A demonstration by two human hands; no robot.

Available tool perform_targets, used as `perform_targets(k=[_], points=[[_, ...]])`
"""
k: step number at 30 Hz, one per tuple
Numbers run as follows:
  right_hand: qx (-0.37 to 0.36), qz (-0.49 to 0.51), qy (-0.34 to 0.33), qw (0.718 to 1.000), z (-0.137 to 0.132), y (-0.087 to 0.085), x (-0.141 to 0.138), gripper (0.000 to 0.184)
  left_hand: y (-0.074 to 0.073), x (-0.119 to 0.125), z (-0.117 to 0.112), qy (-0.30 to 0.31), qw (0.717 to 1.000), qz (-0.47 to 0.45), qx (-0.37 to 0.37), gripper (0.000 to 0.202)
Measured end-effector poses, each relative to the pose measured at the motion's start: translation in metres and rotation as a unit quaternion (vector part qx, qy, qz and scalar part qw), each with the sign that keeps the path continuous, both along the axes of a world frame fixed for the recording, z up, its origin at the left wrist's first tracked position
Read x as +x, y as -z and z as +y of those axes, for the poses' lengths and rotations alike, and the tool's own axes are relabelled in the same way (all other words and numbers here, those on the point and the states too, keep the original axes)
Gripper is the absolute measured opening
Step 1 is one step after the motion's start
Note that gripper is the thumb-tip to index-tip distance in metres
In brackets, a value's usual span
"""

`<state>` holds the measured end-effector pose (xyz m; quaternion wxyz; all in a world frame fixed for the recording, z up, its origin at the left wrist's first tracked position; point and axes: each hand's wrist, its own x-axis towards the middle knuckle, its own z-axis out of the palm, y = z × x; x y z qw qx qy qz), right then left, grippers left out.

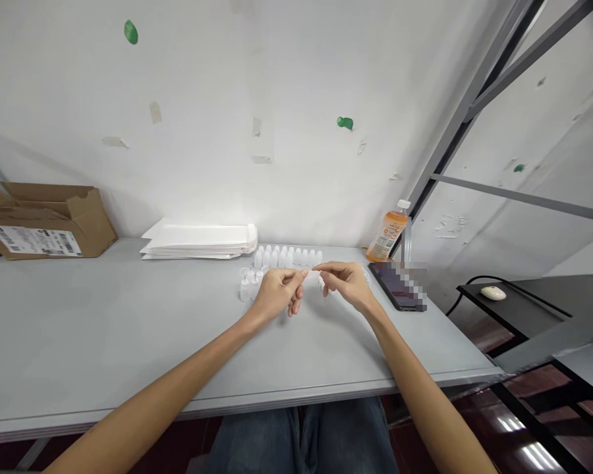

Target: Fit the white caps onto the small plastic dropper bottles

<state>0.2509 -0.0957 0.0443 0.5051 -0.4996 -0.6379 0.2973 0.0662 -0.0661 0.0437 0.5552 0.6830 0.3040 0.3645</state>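
Observation:
My left hand is closed in a pinch, thumb against the fingers, just above the table. A tiny whitish piece shows at its fingertips, too small to name. Facing it, my right hand brings its index finger and thumb close to the same spot, its fingers curled together. Behind the hands stand rows of small white plastic dropper bottles. Several more small bottles, some with thin tips on top, stand left of my left hand. Small white pieces behind my right hand are partly hidden by it.
Flat white envelopes lie stacked by the wall, with an opened cardboard box at far left. An orange drink bottle and a phone are at the right. A white mouse rests on a dark side surface.

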Motion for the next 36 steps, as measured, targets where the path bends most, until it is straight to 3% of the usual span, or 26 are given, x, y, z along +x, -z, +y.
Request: perform_targets(k=[7, 21, 27, 31, 33, 36], points=[[0.004, -0.008, 0.002, 1.0, 0.002, -0.002, 0.005, 0.027, 0.001, 0.001, 0.001, 0.0, 1.0, -0.008, -0.014, 0.044], [0.039, -0.032, 0.024, 0.998, 0.017, 0.012, 0.008, 0.028, 0.002, 0.003, 0.001, -0.022, 1.0, 0.0, -0.002, 0.04], [0.109, 0.022, 0.183, 0.977, 0.028, 0.018, 0.049, 0.028, -0.004, 0.0, -0.007, -0.01, 0.999, 0.0, 0.039, 0.037], [0.163, -0.044, 0.345, 0.923, 0.027, 0.021, 0.083, 0.03, -0.001, 0.001, -0.009, -0.003, 0.998, 0.028, 0.05, 0.036], [0.13, -0.11, 0.399, 0.901, 0.027, 0.023, 0.089, 0.029, 0.001, 0.002, -0.01, -0.003, 0.997, 0.048, 0.053, 0.033], [0.015, -0.188, 0.433, 0.881, 0.026, 0.025, 0.089, 0.026, 0.003, 0.002, -0.011, -0.012, 0.995, 0.071, 0.073, 0.031]])
